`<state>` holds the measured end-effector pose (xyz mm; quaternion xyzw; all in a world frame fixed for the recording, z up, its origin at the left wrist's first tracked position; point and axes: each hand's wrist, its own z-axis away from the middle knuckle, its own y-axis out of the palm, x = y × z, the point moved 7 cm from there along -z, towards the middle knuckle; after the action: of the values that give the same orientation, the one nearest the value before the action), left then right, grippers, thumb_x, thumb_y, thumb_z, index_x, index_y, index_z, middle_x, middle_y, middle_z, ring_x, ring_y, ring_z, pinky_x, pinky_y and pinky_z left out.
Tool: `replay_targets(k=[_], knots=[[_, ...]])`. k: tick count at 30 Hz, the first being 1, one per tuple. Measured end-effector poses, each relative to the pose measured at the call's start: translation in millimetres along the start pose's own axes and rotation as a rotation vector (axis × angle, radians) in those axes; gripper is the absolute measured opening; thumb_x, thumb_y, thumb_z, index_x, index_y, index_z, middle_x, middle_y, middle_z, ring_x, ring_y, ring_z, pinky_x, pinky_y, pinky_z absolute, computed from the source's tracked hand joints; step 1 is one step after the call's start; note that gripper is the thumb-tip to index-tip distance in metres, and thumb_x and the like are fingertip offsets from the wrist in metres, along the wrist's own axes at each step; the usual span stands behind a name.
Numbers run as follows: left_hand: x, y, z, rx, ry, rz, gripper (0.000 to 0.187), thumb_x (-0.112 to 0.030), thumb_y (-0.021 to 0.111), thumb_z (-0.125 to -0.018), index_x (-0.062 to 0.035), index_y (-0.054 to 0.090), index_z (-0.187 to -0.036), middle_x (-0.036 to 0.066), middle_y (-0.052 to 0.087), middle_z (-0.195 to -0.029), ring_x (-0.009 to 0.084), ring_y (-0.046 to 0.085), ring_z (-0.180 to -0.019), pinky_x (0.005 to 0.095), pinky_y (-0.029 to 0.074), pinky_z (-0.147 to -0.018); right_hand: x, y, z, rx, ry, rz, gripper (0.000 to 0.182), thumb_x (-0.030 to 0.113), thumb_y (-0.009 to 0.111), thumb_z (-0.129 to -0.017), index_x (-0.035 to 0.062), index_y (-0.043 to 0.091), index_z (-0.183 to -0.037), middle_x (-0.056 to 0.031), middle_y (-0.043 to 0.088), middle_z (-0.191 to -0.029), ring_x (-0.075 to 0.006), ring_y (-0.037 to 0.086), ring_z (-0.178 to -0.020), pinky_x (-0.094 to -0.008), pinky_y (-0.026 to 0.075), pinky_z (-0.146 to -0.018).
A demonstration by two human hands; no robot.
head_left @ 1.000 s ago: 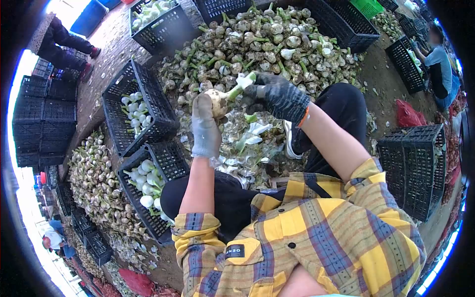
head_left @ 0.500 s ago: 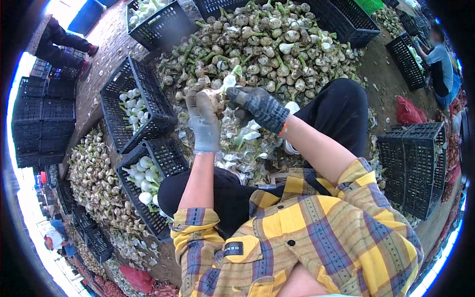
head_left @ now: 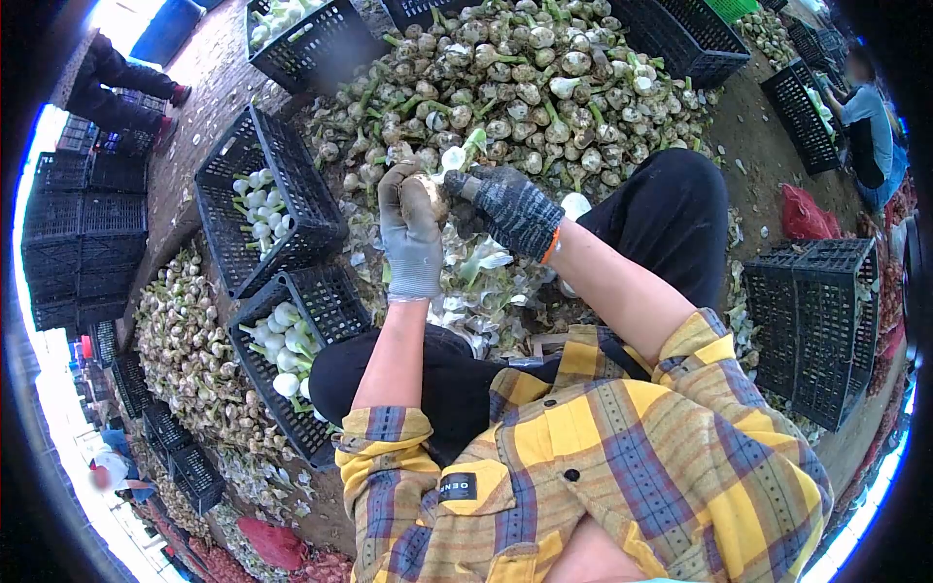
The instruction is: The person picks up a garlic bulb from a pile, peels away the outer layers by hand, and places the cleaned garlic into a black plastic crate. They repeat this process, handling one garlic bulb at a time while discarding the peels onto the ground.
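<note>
My left hand (head_left: 410, 238), in a pale grey glove with soiled fingers, is closed around a dirt-streaked garlic bulb (head_left: 431, 197). A white and green stem piece (head_left: 455, 158) rises beside the bulb. My right hand (head_left: 513, 210), in a dark mottled glove with an orange cuff, is closed against the stem side of the bulb. Its fingertips are partly hidden, so any small tool in them does not show. Ahead of both hands lies a big heap of unpeeled garlic (head_left: 525, 87). Below them, loose garlic skins (head_left: 476, 311) cover the ground between my legs.
Two black crates with clean white garlic, an upper crate (head_left: 316, 209) and a lower crate (head_left: 326, 291), stand at left. More crates (head_left: 812, 321) are at right. Another garlic pile (head_left: 190, 340) lies further left. A co-worker (head_left: 870, 136) sits at upper right near a red sack (head_left: 807, 214).
My left hand has shifted slightly to the right and turned, showing more of the bulb. My right hand stays close to it and has moved little.
</note>
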<state>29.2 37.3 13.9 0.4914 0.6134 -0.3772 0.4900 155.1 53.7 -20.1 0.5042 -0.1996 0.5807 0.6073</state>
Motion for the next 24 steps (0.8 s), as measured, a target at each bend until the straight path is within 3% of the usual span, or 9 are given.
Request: replay_targets(k=[3,16,21,22,24], knots=[[-1,3,2,-0.008,-0.036,0.032,0.025,-0.022,0.048,-0.093,-0.0047,0.049,-0.111,0.004,0.052,-0.108,0.0117,0.046,-0.099,0.026,0.035,-0.091,0,2,5,0.013,0.033,-0.117,0.025,0.025,0.061,-0.085,0.0015,0.062,-0.091,-0.0039,0.061,-0.074,-0.0113,0.057,-0.063,-0.0268,0.048,-0.054],[11,1,1,-0.06,-0.141,0.109,0.024,-0.022,0.048,-0.093,-0.0059,0.049,-0.11,0.003,0.053,-0.107,0.0095,0.046,-0.095,0.0248,0.036,-0.087,5,1,7,0.091,-0.07,0.043,0.022,0.02,0.055,-0.087,-0.0002,0.061,-0.095,-0.0057,0.062,-0.077,-0.0115,0.058,-0.068,-0.0263,0.048,-0.062],[42,-3,-1,-0.044,-0.39,0.27,0.037,-0.037,0.041,-0.094,-0.0054,0.049,-0.113,0.002,0.053,-0.1,0.009,0.048,-0.087,0.0244,0.041,-0.079,-4,-6,-2,-0.026,-0.188,0.231,0.024,0.016,0.055,-0.084,-0.0031,0.062,-0.097,-0.0078,0.064,-0.081,-0.0136,0.059,-0.071,-0.0285,0.048,-0.066],[43,-2,-3,-0.04,-0.449,0.294,0.042,-0.041,0.04,-0.094,-0.0049,0.049,-0.114,0.002,0.053,-0.099,0.009,0.048,-0.085,0.0244,0.042,-0.077,-3,-6,-10,-0.048,-0.32,0.388,0.026,0.016,0.056,-0.083,-0.0031,0.062,-0.099,-0.0087,0.065,-0.082,-0.0136,0.059,-0.071,-0.0287,0.048,-0.065],[31,5,5,0.0,-0.625,0.324,0.051,-0.046,0.038,-0.092,-0.0023,0.047,-0.117,0.004,0.053,-0.099,0.0105,0.05,-0.084,0.0253,0.042,-0.078,-7,-11,-5,-0.121,-0.247,0.359,0.026,0.017,0.056,-0.083,-0.0018,0.062,-0.099,-0.01,0.065,-0.082,-0.014,0.059,-0.07,-0.0284,0.048,-0.065]])
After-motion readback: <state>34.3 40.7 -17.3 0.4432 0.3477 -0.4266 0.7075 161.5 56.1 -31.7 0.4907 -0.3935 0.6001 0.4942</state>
